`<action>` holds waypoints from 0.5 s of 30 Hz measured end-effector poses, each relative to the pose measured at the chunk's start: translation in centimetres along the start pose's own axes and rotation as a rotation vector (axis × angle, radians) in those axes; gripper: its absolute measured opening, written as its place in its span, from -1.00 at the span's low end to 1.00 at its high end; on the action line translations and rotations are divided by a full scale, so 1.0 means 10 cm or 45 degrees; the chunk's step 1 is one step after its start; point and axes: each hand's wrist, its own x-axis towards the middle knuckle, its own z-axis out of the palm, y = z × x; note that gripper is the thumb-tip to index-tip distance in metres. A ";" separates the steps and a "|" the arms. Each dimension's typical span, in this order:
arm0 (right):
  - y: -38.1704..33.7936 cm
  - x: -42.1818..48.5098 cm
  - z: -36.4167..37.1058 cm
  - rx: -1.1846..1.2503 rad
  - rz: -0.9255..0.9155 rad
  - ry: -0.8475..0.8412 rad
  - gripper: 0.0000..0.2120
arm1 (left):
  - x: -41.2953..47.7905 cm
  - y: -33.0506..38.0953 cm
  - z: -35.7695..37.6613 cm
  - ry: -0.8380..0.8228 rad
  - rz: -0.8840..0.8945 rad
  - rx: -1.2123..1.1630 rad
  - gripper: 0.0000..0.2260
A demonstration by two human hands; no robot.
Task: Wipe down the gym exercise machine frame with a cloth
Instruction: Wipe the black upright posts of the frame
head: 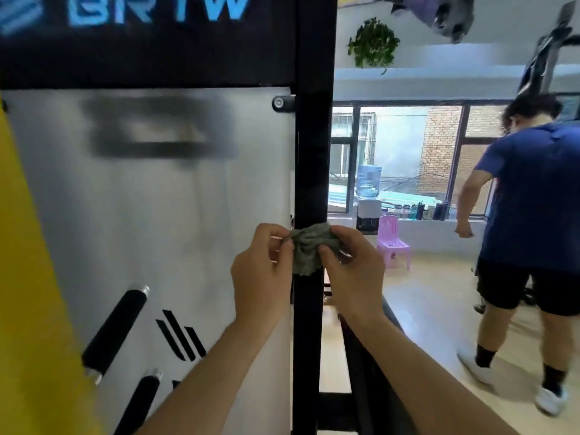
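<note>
A: Where is the cloth (pixel 309 249)?
B: Bunched against the front of the black frame post (pixel 314 136), about mid-height.
A: Fingers (pixel 273 233)?
B: Left hand (pixel 262 271), left of post, pinches the cloth's edge. Right hand (pixel 354 271), right of post, grips the bunch. 2 hands on.

Holding left hand (pixel 262 268) and right hand (pixel 354 271) raised side by side, curled fingers (pixel 273 234) pinching a bunched cloth (pixel 309 246).
</note>
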 end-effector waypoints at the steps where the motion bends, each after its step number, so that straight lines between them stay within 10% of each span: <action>1: -0.07 0.09 -0.02 -0.030 0.007 -0.010 -0.73 | 0.06 0.08 -0.02 -0.025 -0.010 -0.014 -0.92; 15: -0.90 0.83 -0.33 -0.359 0.038 -0.446 -0.60 | 0.85 0.78 -0.13 -0.181 0.077 0.237 -0.72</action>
